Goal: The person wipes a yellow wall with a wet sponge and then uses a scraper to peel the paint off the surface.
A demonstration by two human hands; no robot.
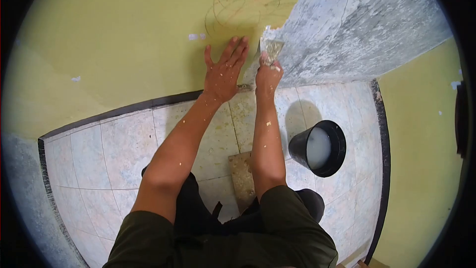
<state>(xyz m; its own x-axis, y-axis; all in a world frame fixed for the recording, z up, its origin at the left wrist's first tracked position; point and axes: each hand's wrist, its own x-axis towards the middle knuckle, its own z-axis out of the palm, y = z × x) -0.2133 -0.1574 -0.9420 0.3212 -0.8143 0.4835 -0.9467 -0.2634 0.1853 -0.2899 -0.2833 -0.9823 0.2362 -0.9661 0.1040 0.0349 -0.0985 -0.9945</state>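
My left hand (224,73) lies flat on the yellow wall (134,34), fingers spread, with paint flecks on its back. Close beside it, my right hand (269,75) is closed around a scraper (272,49). The scraper's blade is at the ragged edge where yellow paint meets bare grey plaster (327,34). Whitish bits cling around the blade tip. The handle is mostly hidden in my fist. More flecks stick to both forearms.
A black bucket (294,145) of cloudy whitish liquid stands on the tiled floor (124,154) to my right. Paint chips litter the tiles below my hands. A worn board (241,176) lies between my knees. Dark skirting (163,100) runs along the wall's foot.
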